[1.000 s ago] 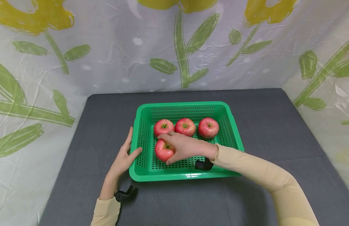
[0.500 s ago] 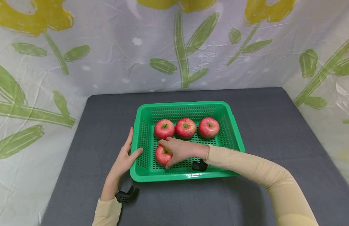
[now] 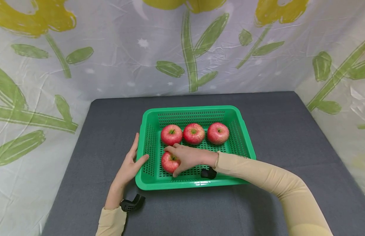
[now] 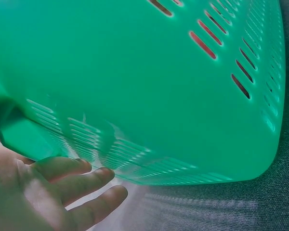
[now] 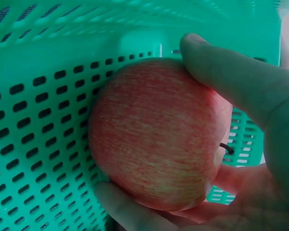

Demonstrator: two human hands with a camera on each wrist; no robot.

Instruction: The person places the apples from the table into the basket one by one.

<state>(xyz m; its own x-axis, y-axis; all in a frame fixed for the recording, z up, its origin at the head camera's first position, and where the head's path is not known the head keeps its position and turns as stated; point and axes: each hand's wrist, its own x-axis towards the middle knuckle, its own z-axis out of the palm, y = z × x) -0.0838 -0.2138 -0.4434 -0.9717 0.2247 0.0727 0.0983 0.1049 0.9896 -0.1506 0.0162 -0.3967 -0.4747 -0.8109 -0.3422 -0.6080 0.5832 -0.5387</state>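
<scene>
A green plastic basket (image 3: 197,184) with slotted walls holds several red apples. My right hand (image 3: 192,158) grips the front-left apple (image 3: 169,163) from above. In the right wrist view this apple (image 5: 159,134) lies between the thumb and the fingers, close to the perforated floor, its stem toward the palm. Behind it are an apple (image 3: 171,135) at the left, one in the middle (image 3: 193,133) and one at the right (image 3: 218,133). My left hand (image 3: 128,165) holds the basket's left rim, thumb over the edge, fingers outside along the wall (image 4: 135,86).
The basket stands on a table with dark grey cloth (image 3: 271,124). A pale curtain (image 3: 120,65) with painted yellow flowers encloses the back and sides. Black wrist devices sit on the left wrist (image 3: 132,203) and the right wrist (image 3: 209,173).
My right hand and the front-left apple have moved slightly toward the basket's front, apart from the back row. In the last half second almost nothing moves. The left hand stays at the rim.
</scene>
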